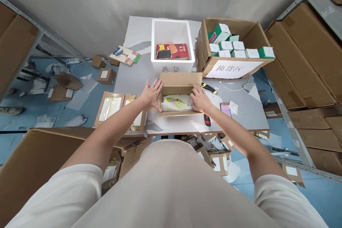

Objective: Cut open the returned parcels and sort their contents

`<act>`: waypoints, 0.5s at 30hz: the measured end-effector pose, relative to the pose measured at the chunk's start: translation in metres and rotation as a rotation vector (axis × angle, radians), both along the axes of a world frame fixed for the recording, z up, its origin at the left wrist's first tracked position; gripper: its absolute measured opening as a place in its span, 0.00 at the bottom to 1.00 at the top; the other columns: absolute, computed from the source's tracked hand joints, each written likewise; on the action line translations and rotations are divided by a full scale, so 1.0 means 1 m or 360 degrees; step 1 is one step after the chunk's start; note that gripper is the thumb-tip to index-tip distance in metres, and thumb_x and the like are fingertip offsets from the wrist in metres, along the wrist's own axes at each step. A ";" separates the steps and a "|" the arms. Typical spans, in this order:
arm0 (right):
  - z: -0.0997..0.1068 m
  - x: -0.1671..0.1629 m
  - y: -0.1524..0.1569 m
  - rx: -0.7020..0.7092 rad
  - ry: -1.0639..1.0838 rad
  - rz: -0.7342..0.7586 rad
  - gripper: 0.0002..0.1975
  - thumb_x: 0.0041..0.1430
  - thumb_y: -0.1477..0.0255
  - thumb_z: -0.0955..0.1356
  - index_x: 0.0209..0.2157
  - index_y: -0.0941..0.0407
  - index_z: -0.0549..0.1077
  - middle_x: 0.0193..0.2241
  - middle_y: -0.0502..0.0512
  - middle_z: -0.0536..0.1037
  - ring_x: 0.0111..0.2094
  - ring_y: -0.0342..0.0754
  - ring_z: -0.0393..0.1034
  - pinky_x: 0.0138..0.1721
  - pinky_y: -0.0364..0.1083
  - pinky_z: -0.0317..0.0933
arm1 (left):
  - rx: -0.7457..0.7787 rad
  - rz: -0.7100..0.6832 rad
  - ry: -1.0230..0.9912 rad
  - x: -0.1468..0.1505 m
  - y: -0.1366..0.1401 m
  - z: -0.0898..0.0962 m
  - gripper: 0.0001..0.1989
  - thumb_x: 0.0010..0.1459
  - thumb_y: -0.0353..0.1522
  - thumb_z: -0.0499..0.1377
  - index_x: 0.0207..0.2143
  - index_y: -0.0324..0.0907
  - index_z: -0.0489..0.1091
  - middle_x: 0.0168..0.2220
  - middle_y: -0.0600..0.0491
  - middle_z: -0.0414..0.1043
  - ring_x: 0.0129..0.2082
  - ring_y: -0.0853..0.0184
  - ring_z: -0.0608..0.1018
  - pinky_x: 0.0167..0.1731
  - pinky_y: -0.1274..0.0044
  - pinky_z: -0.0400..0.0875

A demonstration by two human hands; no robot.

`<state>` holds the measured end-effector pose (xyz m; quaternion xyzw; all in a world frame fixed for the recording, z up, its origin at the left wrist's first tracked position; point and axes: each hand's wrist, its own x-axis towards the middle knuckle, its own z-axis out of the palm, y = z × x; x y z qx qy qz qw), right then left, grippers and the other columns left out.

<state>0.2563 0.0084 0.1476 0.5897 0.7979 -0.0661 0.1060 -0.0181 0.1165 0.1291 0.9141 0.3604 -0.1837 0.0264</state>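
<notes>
An open cardboard box (181,79) sits at the table's front, its back flap raised. Inside lies a white packet (177,103) with a green and yellow print. My left hand (153,94) rests against the box's left end, fingers spread apart. At the right end, my right hand (200,99) bends its fingers over the wall beside the packet; the thumb is hidden. A yellow and black utility knife (209,88) lies behind my right hand. Partly under my right forearm is a red and black tool (207,120), its kind unclear.
Behind the box stand a white foam box (172,66) holding a red book (172,51) and a large carton (235,69) with several green-white boxes. Taped parcels (109,108) lie left, a phone (226,109) right. Shelving (291,128) borders the right; cartons litter the floor.
</notes>
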 end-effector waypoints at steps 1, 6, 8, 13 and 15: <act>0.003 0.015 -0.003 0.0018 0.0122 0.0004 0.26 0.53 0.73 0.66 0.54 0.65 0.68 0.61 0.72 0.60 0.61 0.64 0.53 0.61 0.60 0.49 | -0.0052 -0.0020 -0.0016 -0.004 0.001 -0.003 0.76 0.29 0.63 0.61 0.68 0.31 0.28 0.70 0.34 0.24 0.68 0.38 0.30 0.60 0.48 0.22; -0.001 0.081 -0.028 -0.0040 0.0196 -0.0320 0.29 0.61 0.73 0.59 0.63 0.61 0.58 0.66 0.67 0.54 0.64 0.61 0.52 0.62 0.62 0.48 | -0.0204 -0.0017 -0.0072 -0.010 0.004 -0.014 0.79 0.27 0.62 0.63 0.67 0.30 0.23 0.69 0.30 0.24 0.68 0.37 0.31 0.61 0.46 0.28; -0.008 0.092 -0.035 -0.0117 0.0065 -0.0474 0.28 0.65 0.67 0.57 0.65 0.55 0.57 0.67 0.64 0.53 0.66 0.65 0.47 0.60 0.72 0.44 | -0.0231 0.0001 -0.0086 -0.009 0.004 -0.017 0.79 0.27 0.62 0.63 0.68 0.31 0.23 0.69 0.30 0.25 0.68 0.37 0.32 0.61 0.47 0.29; -0.013 0.088 -0.035 -0.0033 -0.0317 -0.0392 0.28 0.63 0.69 0.62 0.64 0.54 0.60 0.69 0.67 0.47 0.68 0.67 0.37 0.58 0.77 0.35 | -0.0273 0.0011 -0.0116 -0.009 0.007 -0.022 0.78 0.27 0.62 0.63 0.68 0.31 0.24 0.69 0.30 0.29 0.68 0.38 0.32 0.60 0.47 0.26; -0.010 0.082 -0.030 -0.0027 -0.0332 -0.0224 0.28 0.61 0.75 0.62 0.63 0.56 0.60 0.68 0.67 0.49 0.69 0.64 0.39 0.60 0.75 0.34 | -0.0281 0.0013 -0.0138 -0.010 0.007 -0.024 0.78 0.27 0.62 0.63 0.68 0.31 0.25 0.70 0.30 0.29 0.69 0.39 0.33 0.60 0.47 0.25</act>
